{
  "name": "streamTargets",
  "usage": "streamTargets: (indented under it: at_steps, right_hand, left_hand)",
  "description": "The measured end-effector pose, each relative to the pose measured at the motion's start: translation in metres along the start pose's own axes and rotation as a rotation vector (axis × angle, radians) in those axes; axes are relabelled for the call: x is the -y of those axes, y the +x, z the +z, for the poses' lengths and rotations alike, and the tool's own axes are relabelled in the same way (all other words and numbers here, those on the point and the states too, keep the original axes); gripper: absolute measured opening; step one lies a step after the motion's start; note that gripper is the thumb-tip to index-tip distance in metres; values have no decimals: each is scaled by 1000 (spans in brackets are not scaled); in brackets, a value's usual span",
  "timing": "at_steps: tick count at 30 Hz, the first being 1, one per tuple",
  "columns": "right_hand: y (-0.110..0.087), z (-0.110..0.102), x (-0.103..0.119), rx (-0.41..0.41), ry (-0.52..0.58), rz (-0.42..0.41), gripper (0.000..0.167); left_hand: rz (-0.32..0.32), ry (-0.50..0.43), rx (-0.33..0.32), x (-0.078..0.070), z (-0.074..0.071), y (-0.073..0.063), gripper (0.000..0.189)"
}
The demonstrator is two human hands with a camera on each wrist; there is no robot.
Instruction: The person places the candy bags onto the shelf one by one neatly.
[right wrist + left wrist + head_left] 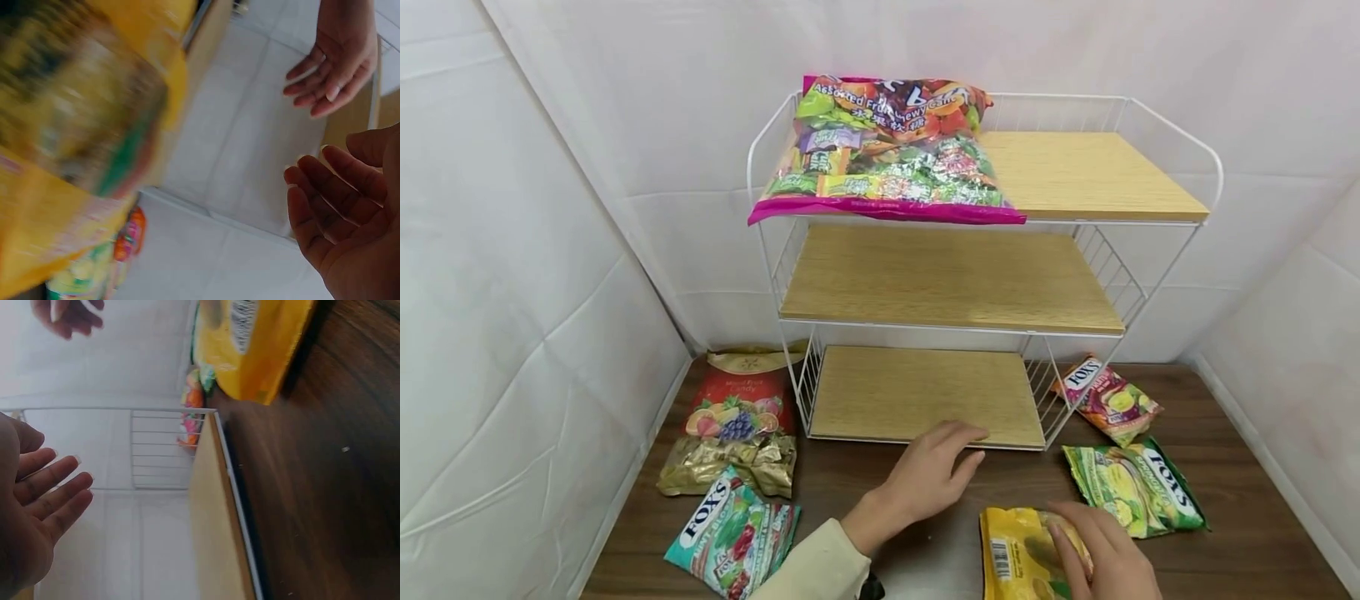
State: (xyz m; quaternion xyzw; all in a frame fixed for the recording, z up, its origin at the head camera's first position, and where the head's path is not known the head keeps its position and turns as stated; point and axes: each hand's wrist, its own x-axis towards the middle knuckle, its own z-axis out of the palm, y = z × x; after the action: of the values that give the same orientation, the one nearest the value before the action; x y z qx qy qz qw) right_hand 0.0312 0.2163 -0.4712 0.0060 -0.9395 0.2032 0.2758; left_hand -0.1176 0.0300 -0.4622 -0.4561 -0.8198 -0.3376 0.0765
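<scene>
- Here's the left hand [928, 471], grip empty, thumb apart from loose fingers, near the front of the bottom shelf [917, 392].
- Over to the right hand [1108, 554]: fingers relaxed, grip apart, clear of the yellow bag [1011, 554] just beside it.
- That bag's on the table [1247, 500], nearer than the green bag [1131, 487].
- Up top, a big candy bag [895, 158]!

White creased sheeting [520, 250] behind and beside a dark tabletop [1247, 525]

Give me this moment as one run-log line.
left hand: empty, near bottom shelf | right hand: empty, near yellow bag | pink-edged bag: on top shelf
</scene>
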Motion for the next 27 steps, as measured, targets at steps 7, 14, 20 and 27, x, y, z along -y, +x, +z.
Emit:
streamTargets:
  at_steps: [7,14,20,27]
  right_hand:
    - [-20,15,-9,29,-18,-41,40]
    - [-33,26,-22,83,-58,-35,42]
    - [-43,34,-36,134,-71,-87,53]
    - [-51,40,-53,196,-42,-255,65]
  left_hand:
    - [-53,-68,67,5,19,-8,30]
    - [-109,-76,179,2,34,-11,32]
    - [-89,-69,264,2,51,-12,32]
    - [-111,-82,319,0,66,-13,33]
